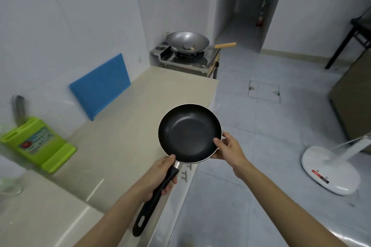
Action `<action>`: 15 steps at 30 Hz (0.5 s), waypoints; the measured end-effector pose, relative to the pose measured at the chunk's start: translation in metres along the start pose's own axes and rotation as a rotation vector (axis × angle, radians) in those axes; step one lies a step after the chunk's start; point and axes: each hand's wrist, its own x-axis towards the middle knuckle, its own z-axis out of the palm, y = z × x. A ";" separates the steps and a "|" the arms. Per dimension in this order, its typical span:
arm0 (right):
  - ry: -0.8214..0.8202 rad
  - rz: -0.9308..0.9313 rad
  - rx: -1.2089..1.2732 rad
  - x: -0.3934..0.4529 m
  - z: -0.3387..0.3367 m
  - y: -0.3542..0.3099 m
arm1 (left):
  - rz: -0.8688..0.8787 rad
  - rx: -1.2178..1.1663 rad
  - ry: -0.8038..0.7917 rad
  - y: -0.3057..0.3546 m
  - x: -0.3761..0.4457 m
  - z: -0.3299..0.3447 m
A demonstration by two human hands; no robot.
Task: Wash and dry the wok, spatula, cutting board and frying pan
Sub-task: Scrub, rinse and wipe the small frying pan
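Head view: the left hand (158, 178) grips the black handle of the frying pan (189, 133), held over the counter (128, 132) edge; the right hand (225, 146) pinches its far rim. Beyond both hands, the wok (186, 41) sits on the stove (184, 60). Left of the hands, a green cutting board (38, 144) carries an unreadable label.

I held the frying pan (189, 133) over the front edge of the counter (124, 136), my left hand (158, 178) on its handle and my right hand (225, 147) at its right rim. To the left, one cutting board (100, 86) leaned on the wall. Behind it, the wok (187, 41) sat on the stove (184, 60), with the spatula (188, 46) in it.
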 end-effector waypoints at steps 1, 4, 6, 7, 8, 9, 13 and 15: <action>-0.012 0.013 -0.003 0.018 0.001 -0.001 | -0.004 -0.004 0.013 0.006 0.015 -0.003; -0.031 0.035 -0.028 0.077 0.005 -0.005 | -0.013 -0.021 0.044 0.023 0.064 -0.012; -0.034 0.053 -0.043 0.116 0.008 -0.008 | -0.023 -0.024 0.057 0.037 0.096 -0.019; -0.044 0.062 -0.053 0.135 0.010 -0.011 | -0.031 -0.029 0.066 0.045 0.110 -0.023; -0.057 0.069 -0.059 0.153 0.014 -0.015 | -0.037 -0.031 0.077 0.051 0.123 -0.027; -0.067 0.078 -0.063 0.171 0.018 -0.018 | -0.044 -0.029 0.085 0.058 0.135 -0.032; -0.165 0.081 -0.077 0.236 0.048 -0.039 | -0.073 -0.056 0.149 0.078 0.170 -0.057; -0.240 0.080 -0.079 0.263 0.073 -0.047 | -0.087 -0.081 0.209 0.080 0.178 -0.074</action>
